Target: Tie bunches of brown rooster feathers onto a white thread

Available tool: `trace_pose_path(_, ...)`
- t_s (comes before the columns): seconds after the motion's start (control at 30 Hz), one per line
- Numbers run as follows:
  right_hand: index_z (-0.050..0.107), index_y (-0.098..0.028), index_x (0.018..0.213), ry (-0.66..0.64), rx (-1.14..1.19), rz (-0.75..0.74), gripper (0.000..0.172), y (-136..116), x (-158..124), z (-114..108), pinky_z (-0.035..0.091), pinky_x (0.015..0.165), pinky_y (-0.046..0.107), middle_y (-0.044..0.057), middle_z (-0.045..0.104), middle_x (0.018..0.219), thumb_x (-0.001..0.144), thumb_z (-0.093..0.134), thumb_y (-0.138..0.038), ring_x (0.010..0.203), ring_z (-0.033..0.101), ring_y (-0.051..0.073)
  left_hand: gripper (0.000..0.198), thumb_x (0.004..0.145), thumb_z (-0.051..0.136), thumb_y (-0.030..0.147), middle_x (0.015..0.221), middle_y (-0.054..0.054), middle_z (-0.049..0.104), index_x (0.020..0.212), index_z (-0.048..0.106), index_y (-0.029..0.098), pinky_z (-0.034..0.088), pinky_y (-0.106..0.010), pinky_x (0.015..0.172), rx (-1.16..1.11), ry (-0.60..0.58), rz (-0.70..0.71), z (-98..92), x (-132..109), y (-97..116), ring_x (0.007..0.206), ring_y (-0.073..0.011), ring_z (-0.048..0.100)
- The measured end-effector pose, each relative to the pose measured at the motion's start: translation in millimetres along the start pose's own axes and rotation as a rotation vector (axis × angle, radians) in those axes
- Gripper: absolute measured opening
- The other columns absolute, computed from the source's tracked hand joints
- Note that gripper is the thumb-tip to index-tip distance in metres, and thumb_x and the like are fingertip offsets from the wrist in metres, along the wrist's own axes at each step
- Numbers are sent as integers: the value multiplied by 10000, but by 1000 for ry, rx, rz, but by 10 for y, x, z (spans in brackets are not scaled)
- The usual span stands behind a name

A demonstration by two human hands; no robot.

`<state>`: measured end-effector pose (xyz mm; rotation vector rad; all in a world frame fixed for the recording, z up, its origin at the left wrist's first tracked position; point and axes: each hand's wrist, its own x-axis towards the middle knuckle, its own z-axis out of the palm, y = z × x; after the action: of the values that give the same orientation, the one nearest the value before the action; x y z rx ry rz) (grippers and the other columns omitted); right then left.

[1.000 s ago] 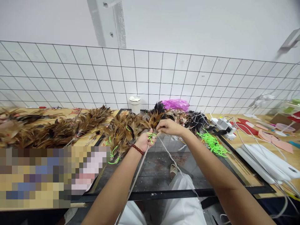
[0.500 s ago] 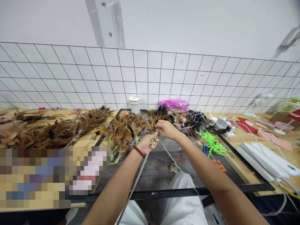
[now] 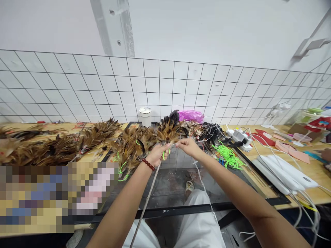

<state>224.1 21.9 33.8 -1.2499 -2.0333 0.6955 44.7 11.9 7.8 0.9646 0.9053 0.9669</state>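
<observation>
My left hand (image 3: 159,155), with a dark red bead bracelet (image 3: 148,164) at the wrist, is closed around the base of a bunch of brown and black feathers (image 3: 167,129). Bits of bright green cord poke out by its fingers. A pale cord (image 3: 148,198) runs from under that hand down toward my lap. Just to the right, the fingertips of my right hand (image 3: 190,147) pinch a thin pale strand that stretches toward the left hand; its kind is unclear. Another whitish cord (image 3: 203,182) hangs below my right wrist.
Brown feather garlands (image 3: 54,148) lie leftward, and more feathers (image 3: 136,141) beside my left hand. Rightward are green cords (image 3: 229,156), black feathers (image 3: 213,131), a power strip (image 3: 241,139) and white devices (image 3: 284,172) with cables. A cup (image 3: 145,117) and purple plastic bag (image 3: 191,116) stand behind.
My right hand has drawn away to the right from the feather bunch, and a gap with a thin strand now shows between the hands. The left hand keeps its hold. The view has shifted slightly.
</observation>
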Motion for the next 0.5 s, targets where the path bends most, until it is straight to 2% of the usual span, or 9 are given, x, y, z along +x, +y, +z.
trace_pose_path(0.1,690,-183,834,-67,-473,-307,200,-208,20,-158,352,619,231,47,679,842,824,494,-222,739,585,140,364,681,704,411,548,61,417,745,441,167,224,-150,360,246,59,-29,116,-12,-66,401,-39,342)
trace_pose_path(0.17,685,-183,829,-186,-750,-473,172,-391,43,-234,312,577,239,62,677,882,798,519,-213,740,589,156,278,728,654,367,549,52,436,800,473,168,279,-173,379,477,68,-60,212,-18,-92,423,-68,383)
trace_pose_path(0.23,679,-172,796,-337,-911,-595,136,-563,100,-284,267,539,246,67,674,886,766,548,-192,696,580,152,180,765,597,286,611,6,517,869,525,157,386,-214,461,733,52,-6,305,-21,-93,527,-116,494)
trace_pose_path(0.3,678,-167,782,-437,-956,-665,134,-675,196,-311,242,527,250,63,674,893,770,545,-170,665,566,138,189,772,560,201,790,-69,621,951,569,142,472,-277,647,982,12,144,374,-25,-80,772,-188,594)
trace_pose_path(0.37,686,-174,794,-471,-918,-686,149,-698,318,-326,245,536,245,56,677,907,802,537,-176,677,563,128,277,774,544,166,954,-140,646,1045,575,114,468,-337,793,1229,-28,254,401,-48,-72,958,-256,594)
trace_pose_path(0.43,695,-181,814,-488,-835,-667,138,-630,447,-334,264,553,232,48,682,903,818,562,-219,710,566,127,336,802,499,148,957,-198,641,1126,542,69,464,-400,802,1491,-9,266,387,-100,-77,952,-305,612)
trace_pose_path(0.5,704,-179,811,-506,-744,-611,126,-497,559,-334,286,567,219,42,686,858,802,611,-264,718,567,127,354,833,418,106,905,-222,631,1169,508,44,476,-427,741,1716,53,269,352,-180,-86,872,-318,640)
